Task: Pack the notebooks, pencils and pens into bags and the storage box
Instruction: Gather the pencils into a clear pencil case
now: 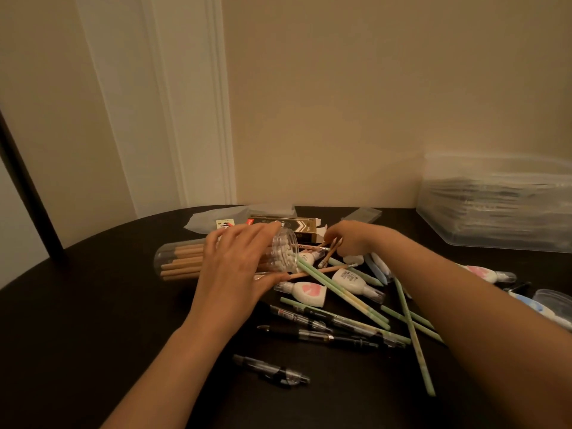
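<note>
head cam | looks forward-down | close over table [93,305] | single view

Lit dimly, warm yellow cast; detail lost on the dark table [93,305]; storage box [495,212] smeared by blur; straight lines bowed at the edges.

A beige wall [371,88] fills the upper frame in dim, warm light. White door moulding [198,119] runs down the left. A dark rounded table [93,305] spans the bottom.

Print on the black carton [298,226] is too blurred to read.
</note>
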The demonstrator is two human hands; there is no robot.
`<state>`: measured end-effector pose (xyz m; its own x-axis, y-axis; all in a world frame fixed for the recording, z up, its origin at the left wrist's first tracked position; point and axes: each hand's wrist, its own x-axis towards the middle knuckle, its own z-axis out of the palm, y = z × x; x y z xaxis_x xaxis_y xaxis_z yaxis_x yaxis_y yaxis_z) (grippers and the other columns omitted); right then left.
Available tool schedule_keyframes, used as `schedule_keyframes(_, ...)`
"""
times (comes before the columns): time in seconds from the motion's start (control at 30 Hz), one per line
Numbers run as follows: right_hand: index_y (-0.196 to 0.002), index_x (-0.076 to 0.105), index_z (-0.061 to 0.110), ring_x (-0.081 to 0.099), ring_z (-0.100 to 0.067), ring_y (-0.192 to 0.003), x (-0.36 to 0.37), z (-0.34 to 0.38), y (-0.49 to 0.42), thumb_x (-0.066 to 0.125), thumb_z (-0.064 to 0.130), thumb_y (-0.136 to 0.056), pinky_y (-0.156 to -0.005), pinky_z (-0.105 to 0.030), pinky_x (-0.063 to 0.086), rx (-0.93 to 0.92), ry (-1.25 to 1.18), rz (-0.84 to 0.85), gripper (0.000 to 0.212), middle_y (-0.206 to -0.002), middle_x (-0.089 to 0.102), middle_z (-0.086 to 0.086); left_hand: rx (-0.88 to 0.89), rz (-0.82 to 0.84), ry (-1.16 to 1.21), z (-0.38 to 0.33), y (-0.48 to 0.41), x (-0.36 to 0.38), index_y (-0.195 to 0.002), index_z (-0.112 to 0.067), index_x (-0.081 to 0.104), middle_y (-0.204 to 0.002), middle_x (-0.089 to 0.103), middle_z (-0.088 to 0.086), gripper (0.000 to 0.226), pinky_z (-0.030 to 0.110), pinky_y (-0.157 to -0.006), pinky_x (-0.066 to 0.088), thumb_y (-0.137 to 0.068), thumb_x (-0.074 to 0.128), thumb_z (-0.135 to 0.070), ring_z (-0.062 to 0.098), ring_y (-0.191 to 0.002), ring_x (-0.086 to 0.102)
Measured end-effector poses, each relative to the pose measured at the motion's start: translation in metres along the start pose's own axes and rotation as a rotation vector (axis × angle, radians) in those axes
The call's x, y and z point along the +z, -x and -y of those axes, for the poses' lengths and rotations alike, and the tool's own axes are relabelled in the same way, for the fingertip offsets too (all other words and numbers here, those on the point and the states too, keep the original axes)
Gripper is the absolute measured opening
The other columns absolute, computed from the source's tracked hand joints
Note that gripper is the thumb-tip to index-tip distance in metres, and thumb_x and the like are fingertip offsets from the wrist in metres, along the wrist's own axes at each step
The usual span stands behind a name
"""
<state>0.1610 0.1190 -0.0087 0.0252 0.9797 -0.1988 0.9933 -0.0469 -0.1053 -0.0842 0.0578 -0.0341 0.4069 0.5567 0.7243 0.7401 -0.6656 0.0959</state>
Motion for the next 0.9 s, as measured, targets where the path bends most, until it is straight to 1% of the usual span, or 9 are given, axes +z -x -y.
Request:
schedule_keyframes(0.1,-0.131,0.051,0.018,0.049,-0.024,-0.118,0.0,0.0,-0.01,0.052,0.0,-0.086,-0.101,-0.037,0.043,-0.035,0.073,0.026,0.048,-0.131,0.052,-0.006,0.023,-0.006,-0.02,0.0,0.0,0.004,-0.128,-0.022,0.05,-0.118,0.064,0.0,0.07,0.033,-0.1,0.026,-0.065,0.066,-0.049,0.025,-0.11,0.057)
schedule_keyframes(0.13,-0.131,0.051,0.018,0.049,-0.024,-0.118,0.001,0.0,-0.012,0.052,0.0,-0.087,-0.099,-0.035,0.043,-0.046,0.105,0.023,0.048,-0.131,0.052,-0.006,0.029,0.003,-0.027,0.0,0.0,0.006,-0.128,-0.022,0.051,-0.118,0.064,0.0,0.07,0.036,-0.1,0.028,-0.066,0.065,-0.05,0.025,-0.111,0.057)
schedule_keyframes(0.23,-0.123,0.053,0.014,0.05,-0.023,-0.109,0.003,-0.001,-0.016,0.052,0.0,-0.089,-0.085,-0.028,0.042,-0.073,0.205,0.002,0.037,-0.124,0.054,-0.009,0.023,0.038,-0.012,-0.001,0.0,0.008,-0.13,-0.022,0.051,-0.12,0.063,0.0,0.07,0.043,-0.098,0.03,-0.067,0.06,-0.052,0.024,-0.113,0.057)
schedule_keyframes(0.3,-0.119,0.053,0.013,0.05,-0.021,-0.102,0.003,0.0,-0.016,0.052,0.002,-0.09,-0.08,-0.027,0.04,-0.096,0.3,-0.006,0.031,-0.121,0.054,-0.009,0.023,0.042,-0.012,-0.001,-0.002,0.008,-0.13,-0.022,0.051,-0.12,0.063,-0.001,0.071,0.043,-0.098,0.031,-0.067,0.062,-0.051,0.024,-0.113,0.057)
schedule_keyframes(0.37,-0.119,0.053,0.014,0.05,-0.02,-0.1,0.005,0.0,-0.014,0.054,0.005,-0.091,-0.08,-0.029,0.041,-0.117,0.413,-0.022,0.03,-0.119,0.055,-0.008,0.025,0.032,-0.016,-0.002,-0.001,0.01,-0.129,-0.022,0.051,-0.119,0.063,-0.001,0.072,0.042,-0.097,0.032,-0.065,0.069,-0.049,0.024,-0.111,0.057)
schedule_keyframes(0.5,-0.121,0.054,0.017,0.054,-0.023,-0.108,0.011,-0.006,-0.009,0.057,0.011,-0.09,-0.086,-0.033,0.045,-0.158,0.581,-0.036,0.033,-0.118,0.058,-0.005,0.034,0.007,-0.022,-0.002,0.0,0.01,-0.127,-0.019,0.054,-0.116,0.065,0.001,0.073,0.043,-0.095,0.034,-0.062,0.075,-0.047,0.026,-0.109,0.059)
schedule_keyframes(0.6,-0.121,0.055,0.018,0.052,-0.022,-0.107,0.009,-0.013,-0.006,0.056,0.013,-0.09,-0.084,-0.032,0.046,-0.162,0.617,-0.037,0.031,-0.117,0.058,-0.005,0.025,0.013,-0.004,-0.004,-0.001,0.009,-0.127,-0.019,0.055,-0.116,0.065,0.001,0.071,0.043,-0.096,0.033,-0.064,0.067,-0.049,0.026,-0.11,0.059)
schedule_keyframes(0.77,-0.13,0.045,0.02,0.045,-0.022,-0.117,0.003,-0.019,0.002,0.061,0.014,-0.088,-0.086,-0.031,0.043,-0.177,0.639,-0.127,0.045,-0.126,0.051,-0.004,0.031,0.025,-0.013,-0.003,0.0,0.01,-0.128,-0.02,0.053,-0.117,0.064,0.0,0.071,0.043,-0.097,0.033,-0.064,0.067,-0.049,0.024,-0.11,0.058)
schedule_keyframes(0.9,-0.122,0.045,0.021,0.049,-0.019,-0.102,-0.007,-0.032,0.008,0.05,0.014,-0.095,-0.078,-0.029,0.046,-0.174,0.583,-0.217,0.029,-0.114,0.057,-0.004,0.039,0.027,-0.027,-0.004,-0.001,0.011,-0.127,-0.021,0.053,-0.116,0.064,-0.002,0.071,0.04,-0.096,0.032,-0.064,0.067,-0.05,0.023,-0.109,0.058)
